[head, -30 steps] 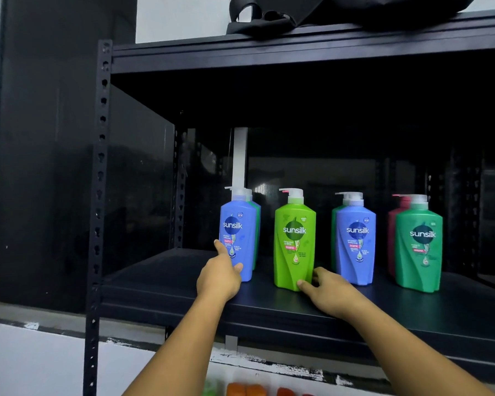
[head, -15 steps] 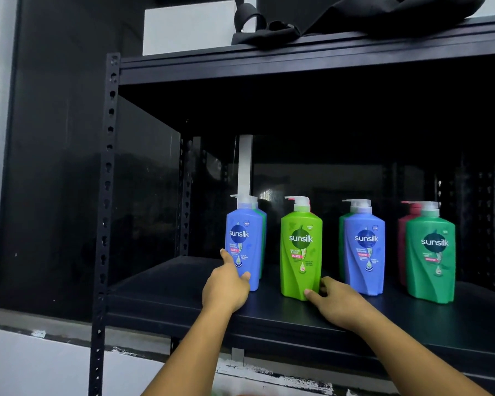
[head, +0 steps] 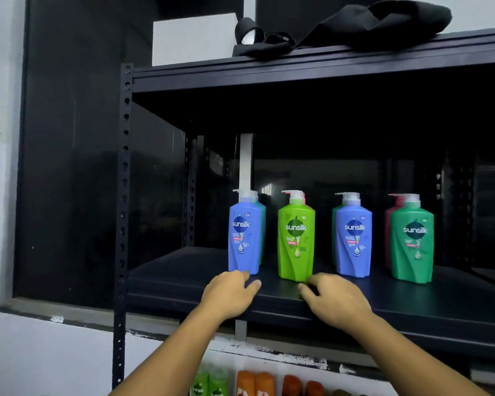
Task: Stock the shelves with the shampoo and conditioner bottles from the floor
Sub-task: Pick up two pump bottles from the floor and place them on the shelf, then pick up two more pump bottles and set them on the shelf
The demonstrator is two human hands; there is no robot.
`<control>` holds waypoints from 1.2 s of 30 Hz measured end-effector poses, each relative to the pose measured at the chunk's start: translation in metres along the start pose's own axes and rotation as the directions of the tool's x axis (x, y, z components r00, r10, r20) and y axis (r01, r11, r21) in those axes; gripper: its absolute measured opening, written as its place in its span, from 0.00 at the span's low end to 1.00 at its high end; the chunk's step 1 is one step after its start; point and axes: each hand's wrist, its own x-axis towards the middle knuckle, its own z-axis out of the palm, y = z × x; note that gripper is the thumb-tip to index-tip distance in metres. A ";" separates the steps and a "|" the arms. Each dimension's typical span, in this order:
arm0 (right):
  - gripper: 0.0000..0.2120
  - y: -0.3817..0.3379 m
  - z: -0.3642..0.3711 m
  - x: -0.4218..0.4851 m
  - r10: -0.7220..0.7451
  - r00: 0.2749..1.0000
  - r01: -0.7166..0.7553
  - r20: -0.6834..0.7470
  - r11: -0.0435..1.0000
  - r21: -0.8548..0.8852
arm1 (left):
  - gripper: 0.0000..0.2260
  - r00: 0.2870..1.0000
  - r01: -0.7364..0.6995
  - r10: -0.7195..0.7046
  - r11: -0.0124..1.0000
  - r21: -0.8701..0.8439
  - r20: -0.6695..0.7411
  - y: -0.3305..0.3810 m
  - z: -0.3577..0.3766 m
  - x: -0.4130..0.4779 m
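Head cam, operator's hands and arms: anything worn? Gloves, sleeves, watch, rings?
Nothing worn that shows. Left hand and right hand are bare: no gloves, rings, watch or wristband visible. Both forearms are bare down to the frame edge, with no sleeve in view.

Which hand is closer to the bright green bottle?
Right. The right hand is just in front of the bright green bottle, fingertips by its base. The left hand is further left, in front of the leftmost blue bottle.
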 end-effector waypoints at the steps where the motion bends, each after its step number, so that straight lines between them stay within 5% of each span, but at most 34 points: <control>1: 0.20 -0.001 -0.001 -0.008 -0.047 0.999 0.047 0.028 0.999 -0.005 | 0.20 1.000 -0.028 0.028 0.999 -0.016 0.007 0.001 0.000 -0.007; 6: 0.25 -0.009 0.002 -0.042 -0.252 0.958 0.255 0.136 0.967 -0.002 | 0.25 0.968 -0.246 0.245 0.969 0.014 0.049 0.005 0.006 -0.043; 11: 0.26 -0.022 -0.001 -0.094 -0.331 0.941 0.320 0.075 0.939 0.127 | 0.24 0.936 -0.352 0.347 0.929 -0.116 -0.059 0.003 0.015 -0.094; 16: 0.26 -0.024 0.023 -0.167 -0.310 0.939 0.279 0.151 0.940 0.197 | 0.22 0.943 -0.330 0.331 0.922 -0.201 -0.028 -0.018 0.055 -0.163; 22: 0.24 -0.028 0.089 -0.285 -0.244 0.882 0.130 0.404 0.948 0.290 | 0.24 0.939 -0.190 0.247 0.953 -0.235 0.241 -0.065 0.150 -0.265; 26: 0.26 -0.028 0.157 -0.374 -0.230 0.765 0.031 0.601 0.946 0.323 | 0.24 0.881 0.040 0.102 0.956 -0.289 0.462 -0.096 0.222 -0.352; 31: 0.24 -0.036 0.215 -0.459 -0.163 0.572 -0.081 0.804 0.964 0.253 | 0.14 0.669 0.216 -0.002 0.958 -0.192 0.743 -0.120 0.285 -0.434; 36: 0.26 -0.038 0.258 -0.511 -0.061 0.364 -0.154 0.930 0.980 0.124 | 0.26 0.526 0.293 -0.088 0.953 -0.083 0.846 -0.136 0.309 -0.472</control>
